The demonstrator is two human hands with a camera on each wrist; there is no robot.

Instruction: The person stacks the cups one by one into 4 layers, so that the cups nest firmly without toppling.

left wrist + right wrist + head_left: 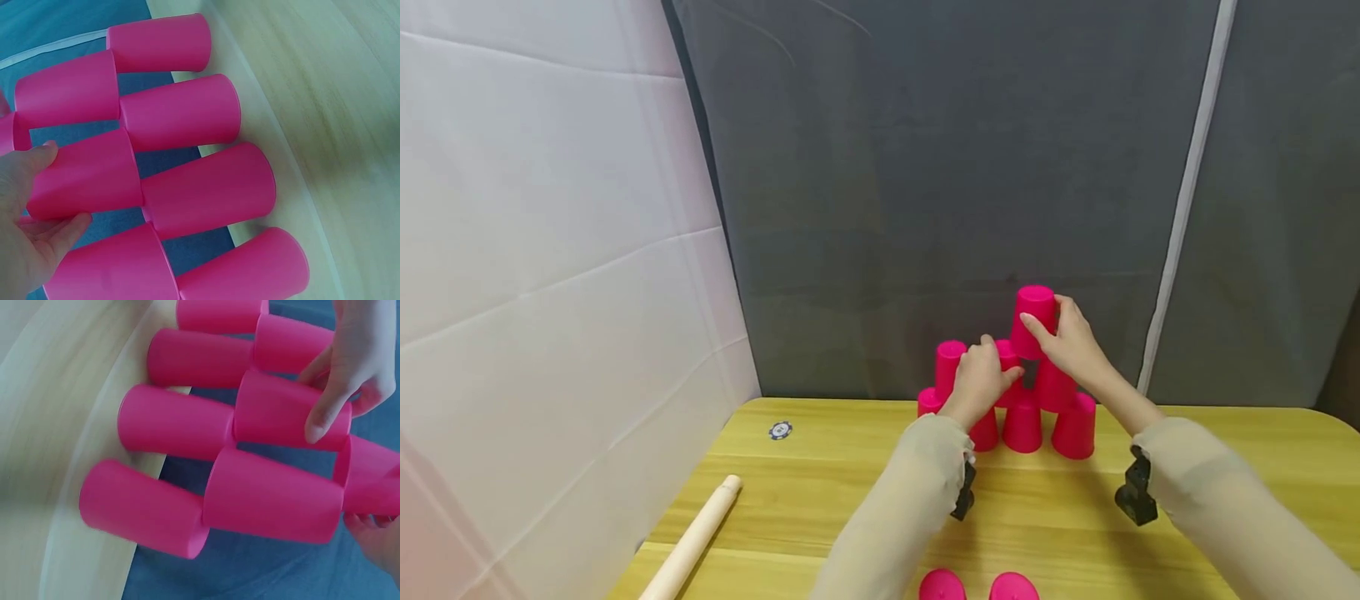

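Partly hidden pyramid [1022, 408]: left hand [981, 379] grips middle cup [1007, 357], right hand [1071, 337] top cup [1034, 321].

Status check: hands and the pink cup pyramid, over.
Left hand grips a second-row cup. Right hand holds the top cup on the pyramid. Two spare cups near edge, clear.

The head view looks forward and down over the yellow surface [850, 467] from some way back, facing the dark backdrop. The 2 wrist views sit very close, rolled sideways, 1 from each flank. All 3 share the pink cup pyramid [1022, 392] [181, 181] [219, 462].
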